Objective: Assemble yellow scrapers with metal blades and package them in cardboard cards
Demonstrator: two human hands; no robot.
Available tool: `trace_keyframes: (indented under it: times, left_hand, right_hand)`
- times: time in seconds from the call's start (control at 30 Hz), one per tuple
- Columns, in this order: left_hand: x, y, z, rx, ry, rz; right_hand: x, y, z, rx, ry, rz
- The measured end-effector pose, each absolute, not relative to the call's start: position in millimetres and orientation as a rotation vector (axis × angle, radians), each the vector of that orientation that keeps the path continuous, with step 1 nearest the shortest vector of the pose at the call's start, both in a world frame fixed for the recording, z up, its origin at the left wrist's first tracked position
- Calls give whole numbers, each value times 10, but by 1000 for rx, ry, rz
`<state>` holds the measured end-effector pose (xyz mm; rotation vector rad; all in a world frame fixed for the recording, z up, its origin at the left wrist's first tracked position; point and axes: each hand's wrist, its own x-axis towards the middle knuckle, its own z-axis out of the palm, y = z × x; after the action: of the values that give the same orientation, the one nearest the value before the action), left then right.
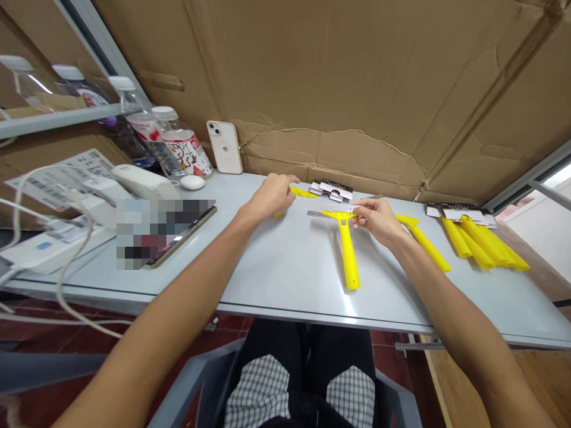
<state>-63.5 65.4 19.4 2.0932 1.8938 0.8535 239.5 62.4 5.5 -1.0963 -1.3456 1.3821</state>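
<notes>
My right hand (375, 219) pinches the right end of the head of a yellow scraper (348, 252), whose handle points toward me and whose blade sticks out to the left. My left hand (277, 193) is curled over another yellow tool (303, 192) farther back, mostly hidden under it; the fingers are bent around it. Black and white cards (332, 190) lie between and behind my hands. Just right of my right hand, a further yellow scraper (426, 242) rests on the table.
Several yellow handles with cards (484, 241) lie at the right. A white phone (224, 147) leans on the cardboard (312, 77). Bottles (185, 145), a power strip (57, 244), cables and a partly blurred dark device (182, 235) occupy the left of the grey table (285, 267).
</notes>
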Motion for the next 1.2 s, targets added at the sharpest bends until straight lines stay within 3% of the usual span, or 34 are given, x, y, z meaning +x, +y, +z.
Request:
trace_keyframes:
  times: [0.2,0.5,0.83,1.2]
  left_hand:
    - [-447,528,366,1669,1311,1255]
    - [-332,561,347,1051,1126,1496]
    - [-44,433,192,949,1036,1199]
    - [62,452,23,998,1129,1228]
  right_hand:
    - [2402,639,30,-1089,-1348,1390]
    - [2390,641,39,-1085,-1346,1385]
    - [2406,644,52,-1078,-1333,1380]
    - [2423,627,108,-1061,-1324,1385]
